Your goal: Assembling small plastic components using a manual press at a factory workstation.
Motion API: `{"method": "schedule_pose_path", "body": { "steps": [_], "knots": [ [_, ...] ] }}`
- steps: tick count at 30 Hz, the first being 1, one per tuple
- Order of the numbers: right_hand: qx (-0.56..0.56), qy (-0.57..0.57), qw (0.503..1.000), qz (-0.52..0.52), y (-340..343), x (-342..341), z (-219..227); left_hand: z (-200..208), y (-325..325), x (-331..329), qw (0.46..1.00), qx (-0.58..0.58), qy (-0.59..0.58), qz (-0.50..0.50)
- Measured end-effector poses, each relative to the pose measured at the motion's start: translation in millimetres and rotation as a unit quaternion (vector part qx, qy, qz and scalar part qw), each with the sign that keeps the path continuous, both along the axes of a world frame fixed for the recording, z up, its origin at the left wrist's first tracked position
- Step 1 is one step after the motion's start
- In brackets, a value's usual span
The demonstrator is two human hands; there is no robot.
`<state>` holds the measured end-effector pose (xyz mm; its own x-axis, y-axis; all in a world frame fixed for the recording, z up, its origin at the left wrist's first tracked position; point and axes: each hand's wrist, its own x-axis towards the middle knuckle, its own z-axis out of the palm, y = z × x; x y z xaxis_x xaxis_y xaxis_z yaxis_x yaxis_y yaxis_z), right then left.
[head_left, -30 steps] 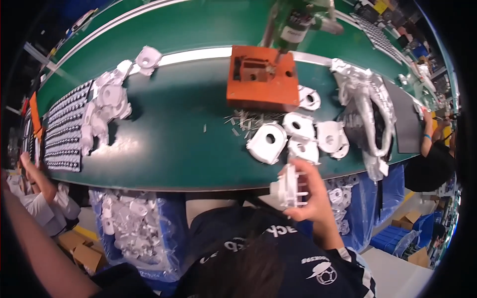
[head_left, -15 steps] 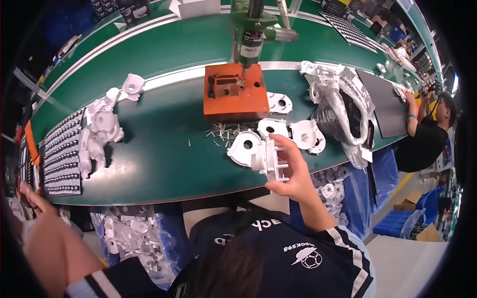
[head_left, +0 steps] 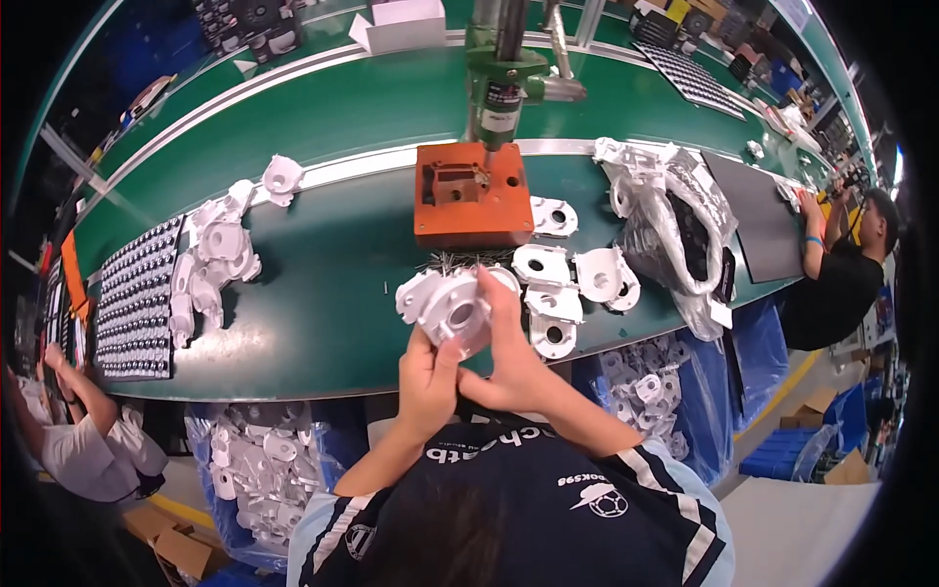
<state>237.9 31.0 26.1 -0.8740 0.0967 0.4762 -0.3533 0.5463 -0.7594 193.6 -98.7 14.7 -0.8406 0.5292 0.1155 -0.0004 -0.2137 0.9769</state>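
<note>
A white plastic housing with a round hole (head_left: pixel 464 313) is held up in front of me, above the near part of the green bench. My left hand (head_left: pixel 427 383) pinches its lower left edge, and my right hand (head_left: pixel 511 364) wraps round its right side. Whether the white part (head_left: pixel 417 295) just beyond belongs to it or is a second piece, I cannot tell. More white housings (head_left: pixel 554 305) lie to the right of my right hand. Loose metal pins (head_left: pixel 452 260) are partly hidden behind the held housing, in front of an orange fixture block (head_left: pixel 473 232) under a green press (head_left: pixel 497 93).
At left, white housings (head_left: pixel 221 243) lie beside a tray of small dark-topped parts (head_left: pixel 140 293). A clear plastic bag (head_left: pixel 675 259) and a grey mat (head_left: pixel 753 210) are at right. Lined bins of white parts (head_left: pixel 269 460) stand below the bench edge. People work at both sides.
My left hand has come in from the far left and joined my right hand at the housing. The housing has moved left and turned so its round hole shows.
</note>
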Motion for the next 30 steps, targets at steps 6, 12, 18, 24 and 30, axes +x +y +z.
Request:
{"method": "schedule_pose_path", "body": {
  "steps": [6,12,18,24,30],
  "knots": [
    [-0.042,-0.045,0.998,0.000,52,24,12,19,7,-45,0.945,-0.168,0.279,0.020],
    [0.042,0.010,0.890,-0.454,203,36,7,24,59,-146,0.810,-0.249,0.526,0.068],
    [0.357,-0.283,0.775,-0.438,332,80,-48,-12,112,-184,0.699,-0.272,0.660,0.046],
    [0.127,-0.195,0.850,-0.474,328,87,-65,-28,110,-178,0.682,-0.227,0.685,0.119],
    [0.074,-0.130,0.879,-0.452,337,78,-79,-34,104,-194,0.762,-0.234,0.604,-0.024]
  ]
}}
